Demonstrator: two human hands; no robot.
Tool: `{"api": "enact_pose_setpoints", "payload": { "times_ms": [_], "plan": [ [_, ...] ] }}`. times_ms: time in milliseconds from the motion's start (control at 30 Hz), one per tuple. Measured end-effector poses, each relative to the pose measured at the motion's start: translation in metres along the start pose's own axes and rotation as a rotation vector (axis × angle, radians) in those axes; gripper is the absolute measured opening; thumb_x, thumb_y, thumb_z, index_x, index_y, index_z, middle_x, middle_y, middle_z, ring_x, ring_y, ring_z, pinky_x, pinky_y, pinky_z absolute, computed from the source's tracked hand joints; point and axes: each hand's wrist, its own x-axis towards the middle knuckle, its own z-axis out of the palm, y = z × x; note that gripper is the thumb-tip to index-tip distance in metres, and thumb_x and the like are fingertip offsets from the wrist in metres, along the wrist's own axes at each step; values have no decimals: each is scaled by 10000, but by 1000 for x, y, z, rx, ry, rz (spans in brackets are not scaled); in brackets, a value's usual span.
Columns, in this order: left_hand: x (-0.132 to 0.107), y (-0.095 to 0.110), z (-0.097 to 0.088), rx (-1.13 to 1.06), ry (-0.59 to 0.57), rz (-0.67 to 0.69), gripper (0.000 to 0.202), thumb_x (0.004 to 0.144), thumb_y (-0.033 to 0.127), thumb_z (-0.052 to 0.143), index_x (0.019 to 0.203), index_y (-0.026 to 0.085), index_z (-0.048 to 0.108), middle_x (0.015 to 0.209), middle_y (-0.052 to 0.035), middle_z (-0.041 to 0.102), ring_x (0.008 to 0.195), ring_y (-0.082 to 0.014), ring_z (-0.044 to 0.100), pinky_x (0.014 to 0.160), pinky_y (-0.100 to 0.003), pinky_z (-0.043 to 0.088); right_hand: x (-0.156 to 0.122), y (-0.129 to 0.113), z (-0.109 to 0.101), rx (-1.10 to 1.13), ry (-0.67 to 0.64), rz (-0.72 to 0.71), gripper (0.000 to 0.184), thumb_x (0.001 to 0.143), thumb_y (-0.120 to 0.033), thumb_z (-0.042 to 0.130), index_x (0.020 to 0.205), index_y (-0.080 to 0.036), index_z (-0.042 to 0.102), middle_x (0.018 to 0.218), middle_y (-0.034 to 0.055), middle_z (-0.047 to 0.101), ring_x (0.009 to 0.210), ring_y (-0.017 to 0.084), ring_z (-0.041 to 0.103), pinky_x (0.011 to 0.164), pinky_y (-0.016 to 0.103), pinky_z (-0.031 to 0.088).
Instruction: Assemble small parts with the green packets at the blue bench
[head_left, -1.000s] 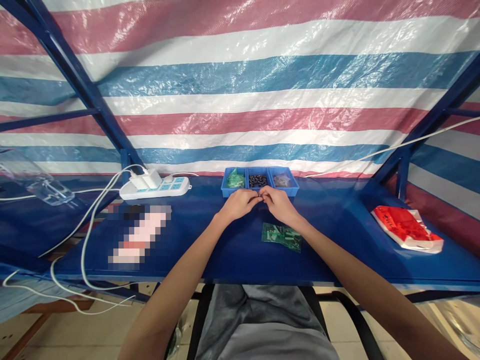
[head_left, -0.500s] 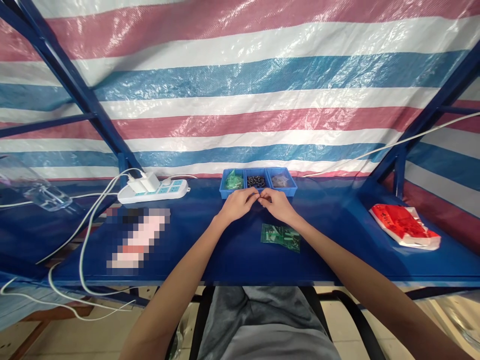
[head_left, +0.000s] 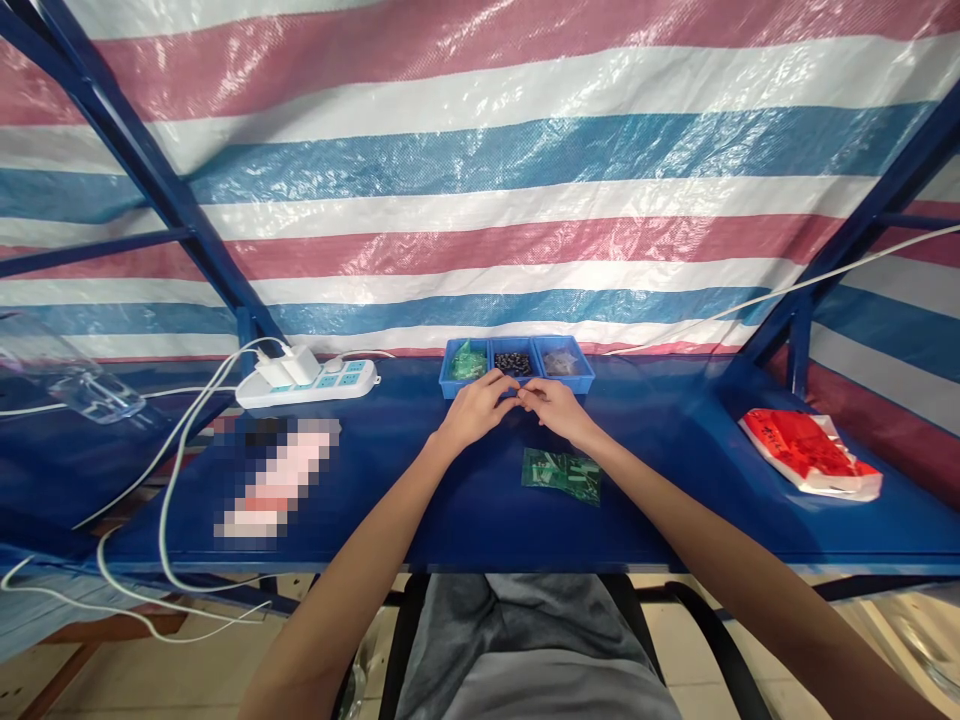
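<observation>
My left hand [head_left: 480, 408] and my right hand [head_left: 553, 406] meet fingertip to fingertip just in front of a blue three-part tray [head_left: 517, 388]. Both are closed in a pinch; whatever lies between the fingers is too small to make out. The tray's left section holds green packets [head_left: 469, 361], the middle one small black pieces [head_left: 512, 363], and the right one clear plastic pieces [head_left: 559, 362]. On the table near my right forearm lie green printed packets [head_left: 561, 473], apart from both hands.
A white power strip [head_left: 307, 384] with plugged-in adapters and trailing cables stands on the left of the blue table [head_left: 480, 520]. Beyond it lies a clear bottle [head_left: 97, 390]. A red and white package [head_left: 810, 452] rests at the right. Striped sheeting hangs behind.
My left hand's fingers have shifted slightly, with the knuckles a little higher. My right hand stays almost in place, and the tray and packets have not moved.
</observation>
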Motion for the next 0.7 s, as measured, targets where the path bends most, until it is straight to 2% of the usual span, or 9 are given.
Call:
{"api": "enact_pose_setpoints", "payload": {
  "times_ms": [167,367,567,700],
  "plan": [
    [0,-4,2,15,-36,21,306,1065,321,394,1161,222,667,1079,-69,647,941,-191,651,824,-282,487,2,5,-2,-153,18,-142,131,877,-152,545,828,-203,655,808,14,706,752,178,650,733,297,468],
    [1,-6,4,-55,-68,-11,331,1066,356,386,1083,215,685,1040,-62,694,901,-195,652,766,-275,475,-2,3,3,-343,23,-197,100,912,-183,589,824,-206,630,817,24,669,741,183,597,693,283,404],
    [2,-3,0,-127,-67,-48,431,1073,424,339,875,200,650,857,-38,676,780,-177,623,712,-268,442,-5,1,6,-377,-9,-249,200,975,-223,552,783,-203,604,834,37,625,755,178,567,691,279,381],
    [3,2,-2,-237,-54,-99,350,1056,435,386,948,206,628,797,-10,660,697,-154,628,683,-258,458,-4,0,5,-377,5,-288,256,995,-227,529,754,-197,607,797,29,574,744,173,547,703,283,383]
  ]
}}
